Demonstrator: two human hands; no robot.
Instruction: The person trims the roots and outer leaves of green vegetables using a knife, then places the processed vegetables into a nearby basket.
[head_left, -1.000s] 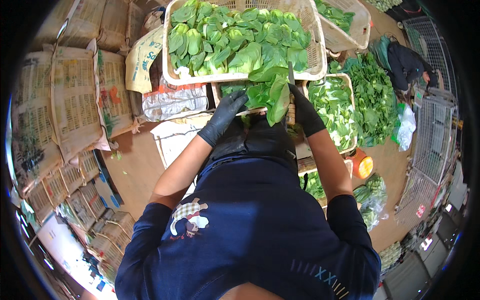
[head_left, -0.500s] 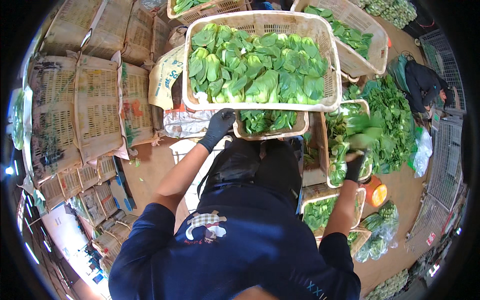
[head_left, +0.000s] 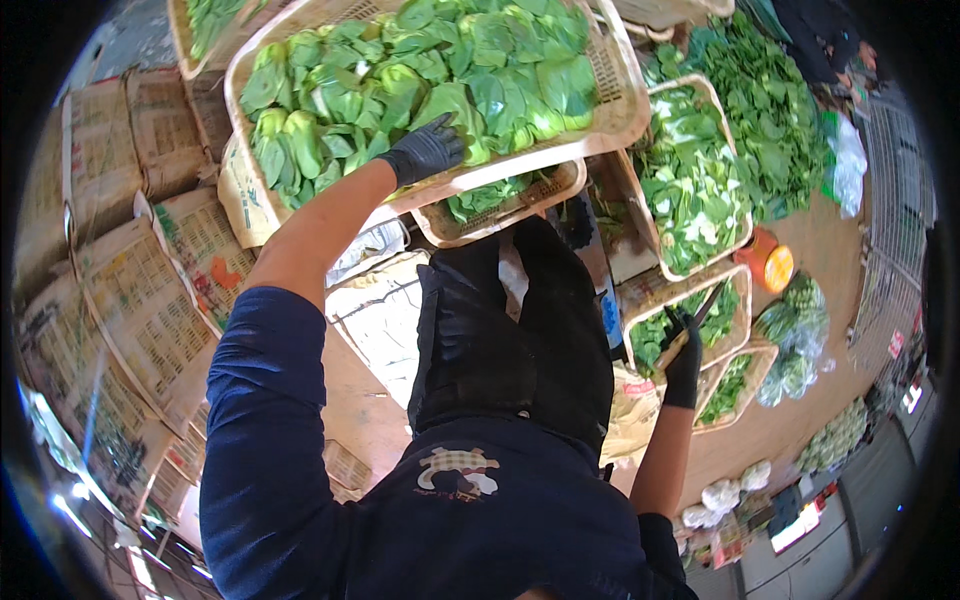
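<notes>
A large beige plastic crate [head_left: 633, 110] in front of me is packed with green bok choy [head_left: 380, 100]. My left hand [head_left: 428, 152], in a dark glove, reaches over the crate's near rim. Its fingers are stretched out and lie on the leaves without gripping any. Off to my right, my gloved right hand [head_left: 683, 345] is closed round a thin knife [head_left: 712, 298], whose blade points up and away from me. That hand hovers over a smaller crate [head_left: 744, 312] of leafy greens; its palm side is partly hidden.
Under the large crate sits a smaller crate [head_left: 572, 182] of greens. Another crate [head_left: 738, 160] of bok choy stands at the right, beside a heap of loose greens [head_left: 775, 110]. An orange bucket [head_left: 768, 262] and bagged vegetables [head_left: 795, 335] are on the floor. Stacked crates [head_left: 140, 290] line the left.
My left hand has gone from the crate's near rim onto the bok choy. My right hand has dropped nearer me, and the blurred greens seen by it are gone. The view has turned.
</notes>
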